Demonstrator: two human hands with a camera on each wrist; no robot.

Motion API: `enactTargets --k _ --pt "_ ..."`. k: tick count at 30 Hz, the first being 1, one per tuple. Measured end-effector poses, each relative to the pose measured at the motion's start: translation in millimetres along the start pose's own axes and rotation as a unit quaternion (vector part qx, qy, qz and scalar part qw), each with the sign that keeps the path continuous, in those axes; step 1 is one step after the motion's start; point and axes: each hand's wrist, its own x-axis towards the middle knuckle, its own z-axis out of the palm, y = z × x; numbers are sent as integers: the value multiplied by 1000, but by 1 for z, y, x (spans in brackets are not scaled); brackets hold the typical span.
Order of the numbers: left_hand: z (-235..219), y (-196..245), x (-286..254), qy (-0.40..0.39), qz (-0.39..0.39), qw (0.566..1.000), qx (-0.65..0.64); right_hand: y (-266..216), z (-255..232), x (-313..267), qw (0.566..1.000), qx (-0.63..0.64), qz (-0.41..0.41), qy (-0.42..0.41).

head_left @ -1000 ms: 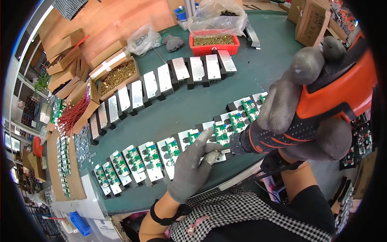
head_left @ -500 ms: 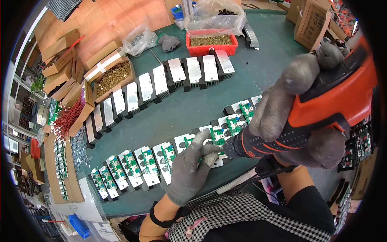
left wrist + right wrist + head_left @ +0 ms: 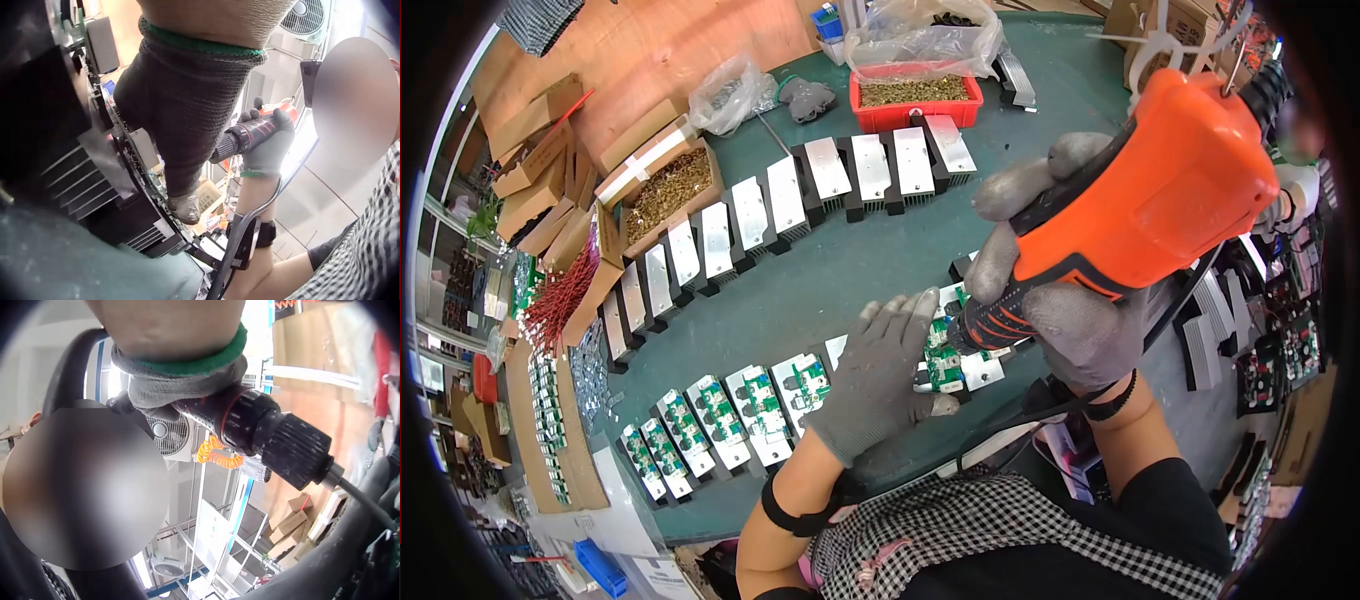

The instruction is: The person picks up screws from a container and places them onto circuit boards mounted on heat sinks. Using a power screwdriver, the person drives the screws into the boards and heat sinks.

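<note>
Gloved in grey, the left hand [image 3: 875, 375] lies over the near row of heatsinks, fingers extended beside a green circuit board [image 3: 945, 370] and covering part of the row. Its thumb points down in the left wrist view. The right hand [image 3: 1090, 325] grips an orange and black power screwdriver [image 3: 1150, 190], whose dark nose is just right of the left fingertips. In the right wrist view a metal bit [image 3: 359, 497] extends from the screwdriver's black collar [image 3: 297, 450] towards the boards; its tip contact cannot be told.
A far row of bare heatsinks [image 3: 788, 195] curves across the green table [image 3: 800, 290]. Behind it stand a red bin [image 3: 918, 115] and a cardboard box [image 3: 712, 180] of brass-coloured parts. Red wires [image 3: 560, 300] lie at the left, with a blue tray [image 3: 600, 570] below.
The left hand's fingers have straightened and spread from a more bent pose near the board. The screwdriver's body has swung away from the person, its nose shifting slightly up in the head view.
</note>
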Motion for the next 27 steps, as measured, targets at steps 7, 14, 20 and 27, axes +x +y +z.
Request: enactTargets --k 7,14,20,27 --pt "3 -6 0 -13 -3 1000 -13 13 -2 -5 998 -37 -32 -43" --pt "5 -8 0 -19 -5 998 -56 17 8 -1 996 -41 -51 -64" --pt "7 -9 -1 -14 -5 998 -56 16 12 0 996 19 -44 -76" --pt "11 -10 -2 -4 7 999 -41 11 18 0 990 -77 -69 -98"
